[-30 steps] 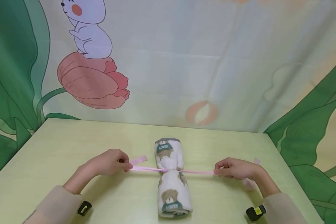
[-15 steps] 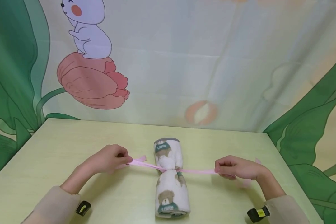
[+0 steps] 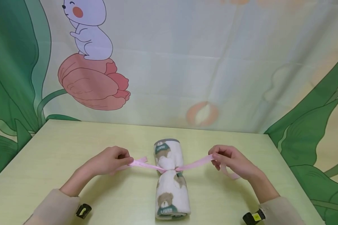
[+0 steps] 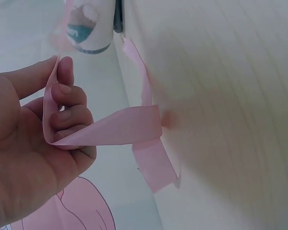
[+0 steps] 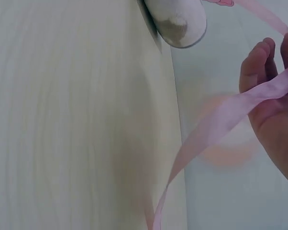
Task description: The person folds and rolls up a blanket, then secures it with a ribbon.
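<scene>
A rolled towel [image 3: 173,193] printed with bears lies upright in the head view, cinched at its middle by a pink ribbon [image 3: 195,163]. On the left, my left hand [image 3: 111,161] pinches one ribbon end between thumb and index finger. In the left wrist view, that ribbon [image 4: 110,125] runs across the curled fingers and its tail rests on the table. My right hand [image 3: 231,159] pinches the other end, held higher than the knot. From it the loose ribbon tail [image 5: 211,124] hangs down in the right wrist view. The towel's end [image 5: 180,21] shows at the top there.
The pale wooden table [image 3: 101,134] reaches back to a printed curtain [image 3: 163,78] with a cartoon animal and flowers. Black wrist straps [image 3: 84,211] sit at both cuffs.
My right hand has risen and moved slightly inward, so its ribbon now slants upward from the knot. My left hand has lifted a little. The towel has shifted slightly left.
</scene>
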The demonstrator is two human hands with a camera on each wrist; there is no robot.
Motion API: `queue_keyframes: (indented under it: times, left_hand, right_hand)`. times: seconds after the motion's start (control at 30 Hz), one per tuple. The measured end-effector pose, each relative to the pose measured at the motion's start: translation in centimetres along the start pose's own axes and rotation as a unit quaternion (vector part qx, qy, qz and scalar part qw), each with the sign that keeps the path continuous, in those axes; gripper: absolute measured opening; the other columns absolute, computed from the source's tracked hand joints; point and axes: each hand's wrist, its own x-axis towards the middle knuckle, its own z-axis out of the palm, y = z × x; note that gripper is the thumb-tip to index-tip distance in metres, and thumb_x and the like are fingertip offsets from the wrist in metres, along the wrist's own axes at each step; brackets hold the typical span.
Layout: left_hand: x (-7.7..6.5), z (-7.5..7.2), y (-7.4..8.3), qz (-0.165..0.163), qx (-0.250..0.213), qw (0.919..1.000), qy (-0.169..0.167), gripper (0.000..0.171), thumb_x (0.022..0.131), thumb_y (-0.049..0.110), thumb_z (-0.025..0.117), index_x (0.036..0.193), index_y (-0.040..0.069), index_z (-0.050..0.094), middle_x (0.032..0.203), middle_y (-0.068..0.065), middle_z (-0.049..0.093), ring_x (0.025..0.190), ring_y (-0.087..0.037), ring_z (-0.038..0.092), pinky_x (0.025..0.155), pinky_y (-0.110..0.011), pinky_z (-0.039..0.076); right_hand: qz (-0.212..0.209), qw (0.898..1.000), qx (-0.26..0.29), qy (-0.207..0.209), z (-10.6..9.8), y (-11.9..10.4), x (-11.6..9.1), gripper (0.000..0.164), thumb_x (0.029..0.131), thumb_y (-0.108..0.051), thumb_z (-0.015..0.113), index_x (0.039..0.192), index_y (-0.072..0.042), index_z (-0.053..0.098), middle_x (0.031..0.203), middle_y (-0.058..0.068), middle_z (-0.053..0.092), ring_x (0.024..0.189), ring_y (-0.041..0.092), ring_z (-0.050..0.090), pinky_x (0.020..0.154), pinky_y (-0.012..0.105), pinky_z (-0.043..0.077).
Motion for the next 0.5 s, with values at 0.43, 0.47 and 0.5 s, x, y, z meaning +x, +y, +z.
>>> queue_keyframes:
  times: [0.43, 0.47, 0.5]
  left_hand:
    - [0.1, 0.3, -0.3, 0.0, -0.017, 0.9998, -0.006, 0.026, 0.103, 0.026, 0.063, 0.088, 0.005, 0.066, 0.065, 0.002, 0.049, 0.052, -0.013, 0.044, 0.052, -0.029, 0.039]
    - [0.1, 0.3, -0.4, -0.002, -0.017, 0.9998, -0.007, 0.026, 0.103, 0.026, 0.062, 0.088, 0.005, 0.066, 0.065, 0.002, 0.049, 0.051, -0.013, 0.043, 0.052, -0.028, 0.039]
    - [0.1, 0.3, -0.4, -0.002, -0.018, 0.9998, -0.008, 0.027, 0.104, 0.026, 0.062, 0.088, 0.005, 0.066, 0.064, 0.002, 0.049, 0.051, -0.013, 0.043, 0.052, -0.029, 0.039]
  right_hand:
    - [0.003, 0.997, 0.07, 0.017, 1.7, 0.2, 1.7, 0.022, 0.109, -0.012, 0.051, 0.102, 0.003, 0.066, 0.122, 0.018, 0.066, 0.099, 0.04, 0.066, 0.085, 0.038, 0.057]
    - [0.014, 0.998, 0.055, 0.02, 1.8, 0.3, 1.8, 0.022, 0.108, -0.013, 0.053, 0.101, 0.003, 0.066, 0.12, 0.016, 0.066, 0.096, 0.042, 0.065, 0.083, 0.037, 0.057]
    - [0.02, 0.998, 0.047, 0.02, 1.8, 0.3, 1.8, 0.022, 0.108, -0.013, 0.054, 0.101, 0.003, 0.066, 0.119, 0.015, 0.066, 0.094, 0.042, 0.064, 0.081, 0.037, 0.057]
